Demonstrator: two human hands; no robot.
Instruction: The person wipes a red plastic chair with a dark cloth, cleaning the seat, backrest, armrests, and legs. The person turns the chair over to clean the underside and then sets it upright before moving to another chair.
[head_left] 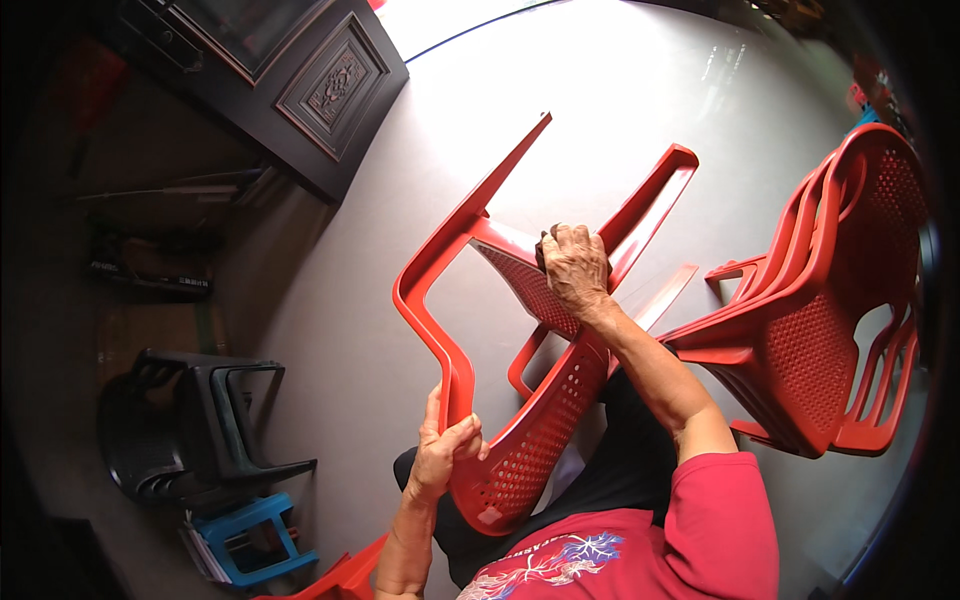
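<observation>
Apparently the step in hand is a wipe-down of the red chair [440, 345], judging by the dark cloth [541, 252] bunched under the person's right hand [576, 270]. The chair is tipped over in front of the person, its perforated back toward the body and over the dark trousers [640, 440], its legs pointing away above the grey floor [340, 300]; whether its weight rests on the lap or hangs from the hands cannot be told. On the right, the grip is closed over the cloth, fingers curled, and set against the chair near where the seat edge meets a leg. On the left, the left hand [447, 455] has its grip wrapped around the bent frame beside the back, thumb over the near side, which seems to be what steadies the whole piece. How far along the work is cannot be judged, since most of the cleaned or uncleaned surface looks alike. As a judgement, the next move calls for firm contact of the cloth along the leg and seat edge while the left hand holds the frame against the push; a loose hold there could let the chair twist. Reaching the other legs would need the chair turned, with room kept from the stacked red chairs [800, 340] at the right, whose near edge lies close to the forearm.
</observation>
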